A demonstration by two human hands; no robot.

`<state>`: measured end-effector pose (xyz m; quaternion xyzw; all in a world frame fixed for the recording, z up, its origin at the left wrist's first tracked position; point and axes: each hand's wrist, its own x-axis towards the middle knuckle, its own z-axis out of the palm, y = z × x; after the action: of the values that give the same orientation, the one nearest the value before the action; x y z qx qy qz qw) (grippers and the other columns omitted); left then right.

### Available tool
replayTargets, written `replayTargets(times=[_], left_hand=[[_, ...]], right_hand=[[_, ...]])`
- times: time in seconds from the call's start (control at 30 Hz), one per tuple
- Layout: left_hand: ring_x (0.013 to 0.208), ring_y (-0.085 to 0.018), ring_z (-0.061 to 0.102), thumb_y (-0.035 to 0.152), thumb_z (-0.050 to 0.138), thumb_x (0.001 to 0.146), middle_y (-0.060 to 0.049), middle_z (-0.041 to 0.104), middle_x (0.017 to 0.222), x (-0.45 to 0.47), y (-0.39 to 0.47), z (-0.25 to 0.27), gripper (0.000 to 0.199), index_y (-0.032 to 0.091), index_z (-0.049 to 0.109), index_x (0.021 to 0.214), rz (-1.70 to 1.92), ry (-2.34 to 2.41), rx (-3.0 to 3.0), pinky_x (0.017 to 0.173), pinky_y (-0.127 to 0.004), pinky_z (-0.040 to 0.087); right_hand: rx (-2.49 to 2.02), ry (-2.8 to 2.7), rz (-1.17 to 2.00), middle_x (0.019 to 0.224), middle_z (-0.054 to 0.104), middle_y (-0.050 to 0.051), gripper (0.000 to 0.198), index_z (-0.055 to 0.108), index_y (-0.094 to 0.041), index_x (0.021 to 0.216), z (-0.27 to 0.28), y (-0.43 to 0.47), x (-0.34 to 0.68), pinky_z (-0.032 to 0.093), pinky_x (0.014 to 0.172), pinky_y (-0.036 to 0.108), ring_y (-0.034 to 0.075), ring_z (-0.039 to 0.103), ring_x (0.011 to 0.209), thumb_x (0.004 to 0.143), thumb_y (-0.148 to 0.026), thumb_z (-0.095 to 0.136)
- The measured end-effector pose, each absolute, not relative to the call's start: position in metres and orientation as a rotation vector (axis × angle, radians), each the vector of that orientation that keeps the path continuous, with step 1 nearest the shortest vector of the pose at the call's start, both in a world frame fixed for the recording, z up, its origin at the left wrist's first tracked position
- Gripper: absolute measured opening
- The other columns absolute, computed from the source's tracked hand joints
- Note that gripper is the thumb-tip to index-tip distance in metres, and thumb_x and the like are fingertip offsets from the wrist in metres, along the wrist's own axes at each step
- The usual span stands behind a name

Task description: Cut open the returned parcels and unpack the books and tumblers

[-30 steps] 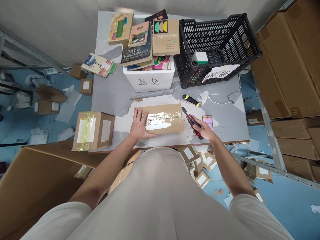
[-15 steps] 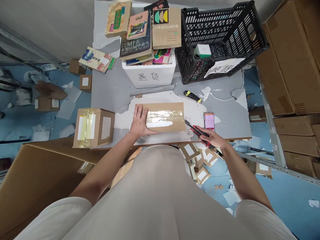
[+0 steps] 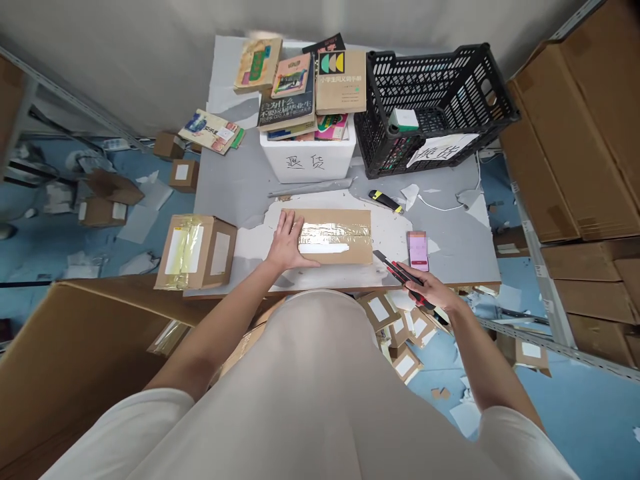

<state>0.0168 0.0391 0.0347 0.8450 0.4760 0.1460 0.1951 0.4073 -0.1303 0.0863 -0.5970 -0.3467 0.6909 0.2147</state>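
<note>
A flat brown cardboard box (image 3: 357, 252), with clear tape along its top and a white label strip, lies on the table near its front edge. My left hand (image 3: 287, 243) rests with fingers spread over the box's left end and holds nothing. My right hand (image 3: 430, 288) is closed round a red and black box cutter (image 3: 407, 275). Its blade points up and left, its tip close to the box's lower right corner. Just above the right hand lies a phone (image 3: 417, 250) with a pink screen.
A black and yellow cutter (image 3: 386, 201) lies behind the box. Further back stand a white bin (image 3: 310, 172) heaped with books and a black plastic crate (image 3: 373, 143). A taped carton (image 3: 223, 250) sits at the table's left end. Several small parcels (image 3: 377, 310) lie below the front edge.
The camera view has tilted and shifted slightly. The left hand stays on the box, and the right hand keeps the cutter close to the box's right end. Nothing was let go.
</note>
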Motion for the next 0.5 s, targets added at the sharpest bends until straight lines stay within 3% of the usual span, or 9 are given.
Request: replayTargets(times=[0.13,0.27,0.37,0.43,0.5], left_hand=[[0.144,-0.046,0.007,0.081,0.069,0.046,-0.024,0.014,0.157,0.016,0.039,0.043,0.129,0.017,0.026,0.149,0.254,1.384,2.312,0.107,-0.069,0.018],[0.146,-0.037,0.012,0.065,0.055,0.077,-0.016,0.018,0.158,0.009,0.056,0.044,0.085,0.020,0.034,0.146,0.451,1.558,2.149,0.114,-0.061,0.014],[0.138,-0.031,0.036,0.047,0.044,0.088,-0.014,0.041,0.148,0.001,0.078,0.038,0.057,0.018,0.047,0.138,0.631,1.578,1.883,0.114,-0.049,0.027],[0.121,-0.028,0.054,0.040,0.043,0.088,-0.014,0.056,0.134,-0.006,0.087,0.033,0.048,0.017,0.055,0.128,0.659,1.551,1.701,0.107,-0.044,0.039],[0.104,-0.024,0.062,0.037,0.046,0.085,-0.012,0.064,0.120,-0.014,0.086,0.029,0.041,0.016,0.059,0.118,0.722,1.567,1.548,0.097,-0.042,0.048]], right_hand=[[-1.624,-0.803,1.524,0.093,0.067,0.002,0.079,0.037,-0.031,0.145,0.067,-0.137,0.396,0.052,0.050,0.027,0.011,0.059,0.058,0.076,-0.048,0.071],[-1.528,-0.519,1.285,0.103,0.069,0.004,0.061,0.053,-0.029,0.125,0.034,-0.128,0.346,0.057,0.054,0.028,0.015,0.067,0.070,0.072,-0.050,0.073],[-1.465,-0.386,1.256,0.096,0.069,0.003,0.050,0.055,-0.027,0.113,0.016,-0.110,0.305,0.058,0.056,0.030,0.016,0.068,0.071,0.071,-0.048,0.074],[-1.440,-0.352,1.214,0.093,0.069,0.002,0.048,0.053,-0.027,0.111,0.011,-0.090,0.290,0.059,0.059,0.031,0.017,0.069,0.072,0.072,-0.048,0.073],[-1.414,-0.344,1.160,0.094,0.068,0.001,0.045,0.050,-0.026,0.109,0.011,-0.065,0.285,0.060,0.063,0.032,0.015,0.069,0.073,0.074,-0.046,0.071]])
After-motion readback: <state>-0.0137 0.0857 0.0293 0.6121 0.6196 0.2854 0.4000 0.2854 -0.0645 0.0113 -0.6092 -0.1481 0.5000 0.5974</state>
